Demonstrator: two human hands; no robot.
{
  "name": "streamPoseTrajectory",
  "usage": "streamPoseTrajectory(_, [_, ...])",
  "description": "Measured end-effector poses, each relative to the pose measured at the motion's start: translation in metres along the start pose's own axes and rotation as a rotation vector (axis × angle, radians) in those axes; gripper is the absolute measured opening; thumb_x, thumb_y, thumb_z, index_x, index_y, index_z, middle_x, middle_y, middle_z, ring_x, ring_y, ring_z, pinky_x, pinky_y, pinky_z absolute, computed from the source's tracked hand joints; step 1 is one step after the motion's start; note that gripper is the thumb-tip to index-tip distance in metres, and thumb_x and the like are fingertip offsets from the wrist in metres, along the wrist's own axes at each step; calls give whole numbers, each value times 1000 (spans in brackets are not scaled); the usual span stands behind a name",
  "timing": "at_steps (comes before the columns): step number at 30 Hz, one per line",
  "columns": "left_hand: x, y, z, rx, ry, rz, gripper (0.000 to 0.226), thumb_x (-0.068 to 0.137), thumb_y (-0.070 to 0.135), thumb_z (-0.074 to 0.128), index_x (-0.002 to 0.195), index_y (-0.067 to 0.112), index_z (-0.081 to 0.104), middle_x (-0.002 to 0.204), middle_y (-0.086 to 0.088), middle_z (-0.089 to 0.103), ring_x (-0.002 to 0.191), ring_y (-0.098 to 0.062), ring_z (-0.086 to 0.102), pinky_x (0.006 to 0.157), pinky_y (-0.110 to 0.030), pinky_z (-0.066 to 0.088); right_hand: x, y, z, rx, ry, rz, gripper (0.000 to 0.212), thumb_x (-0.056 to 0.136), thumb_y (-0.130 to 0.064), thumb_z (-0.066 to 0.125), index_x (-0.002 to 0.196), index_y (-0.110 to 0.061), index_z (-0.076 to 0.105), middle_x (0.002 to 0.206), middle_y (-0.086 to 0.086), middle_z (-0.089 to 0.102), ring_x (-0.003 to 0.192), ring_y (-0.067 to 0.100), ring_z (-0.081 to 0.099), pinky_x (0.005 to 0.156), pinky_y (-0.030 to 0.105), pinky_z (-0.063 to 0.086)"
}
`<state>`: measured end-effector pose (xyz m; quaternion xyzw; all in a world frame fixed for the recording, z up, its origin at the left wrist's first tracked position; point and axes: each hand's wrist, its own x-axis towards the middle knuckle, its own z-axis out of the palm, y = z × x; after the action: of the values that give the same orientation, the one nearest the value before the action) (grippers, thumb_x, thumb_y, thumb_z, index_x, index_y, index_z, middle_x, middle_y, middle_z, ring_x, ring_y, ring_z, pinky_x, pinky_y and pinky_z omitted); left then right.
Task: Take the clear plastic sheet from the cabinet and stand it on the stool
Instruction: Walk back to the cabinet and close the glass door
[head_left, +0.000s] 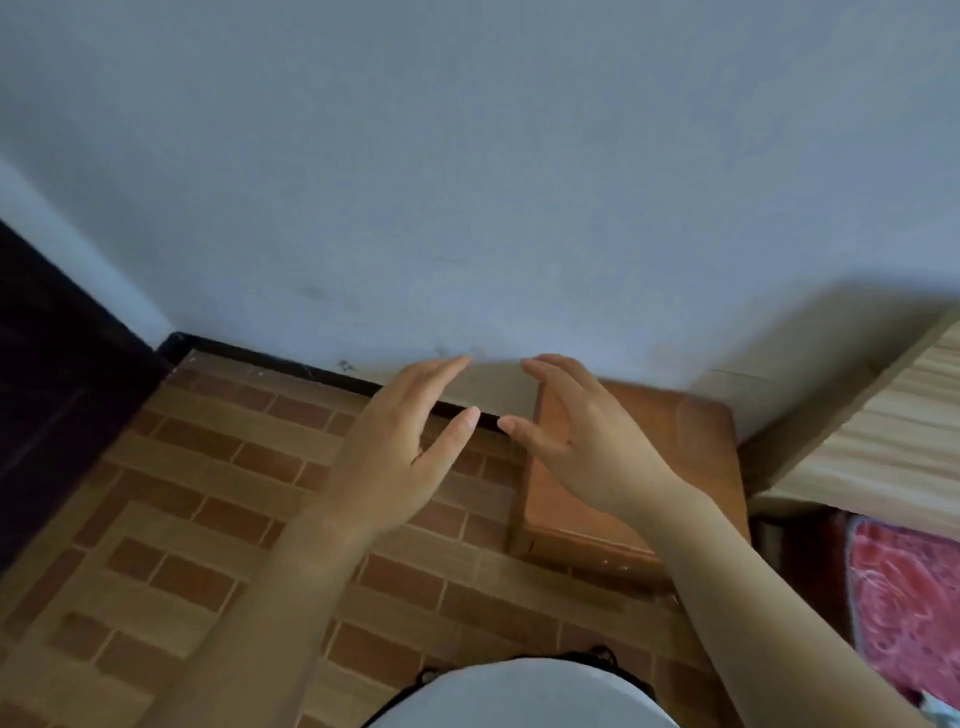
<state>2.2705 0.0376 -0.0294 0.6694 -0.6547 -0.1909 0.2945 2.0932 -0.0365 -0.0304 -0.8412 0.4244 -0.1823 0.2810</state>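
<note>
A brown wooden stool (675, 467) stands on the brick-patterned floor against the pale wall, right of centre. My left hand (400, 457) hovers over the floor just left of the stool, fingers spread and thumb pointing right. Over the stool's left part my right hand (576, 441) mirrors it, with fingers apart. Their thumbs nearly meet. I can make out no clear plastic sheet; only a tan shaded patch (488, 387) lies on the wall between the fingertips. Nothing shows inside either hand.
A light wood-grain panel (904, 415) slants in at the right, with a red patterned cloth (909, 623) below it. A dark door (52, 395) fills the left edge. A black baseboard (291, 364) runs along the wall. My white garment (519, 699) shows at the bottom.
</note>
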Motion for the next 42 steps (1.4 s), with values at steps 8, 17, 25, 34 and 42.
streamPoseTrajectory(8, [-143,-86,-96,67,367,-435,54,85,64,27,137,48,25,142,23,29,129,7,24,101,-26,24,51,-151,116,6,-372,-431,64,86,-56,47,141,-28,29,148,-7,29,128,8,35,108,31,30])
streamPoseTrajectory(17, [-295,-129,-150,182,754,-885,49,89,59,31,136,47,27,136,31,30,121,21,21,100,-18,18,44,-308,249,13,-726,-903,66,86,-57,45,143,-31,21,151,-14,19,132,1,22,100,20,13])
streamPoseTrajectory(25, [-336,-189,-216,205,924,-1027,54,89,57,32,138,34,35,142,16,41,129,1,36,107,-31,30,74,-414,336,20,-902,-1076,68,85,-58,44,143,-33,19,152,-14,17,137,8,20,106,28,19])
streamPoseTrajectory(34, [-365,-254,-284,271,1011,-1191,48,92,52,34,136,34,37,138,12,44,123,4,36,103,-18,29,103,-519,416,83,-1015,-1257,74,79,-67,34,142,-29,26,151,-11,21,137,9,24,111,32,25])
streamPoseTrajectory(42, [-451,-240,-273,281,1189,-1503,53,88,60,24,137,41,31,143,8,39,128,-8,37,106,-35,33,30,-589,475,69,-1336,-1457,65,86,-59,41,143,-33,21,152,-14,19,138,9,21,109,37,28])
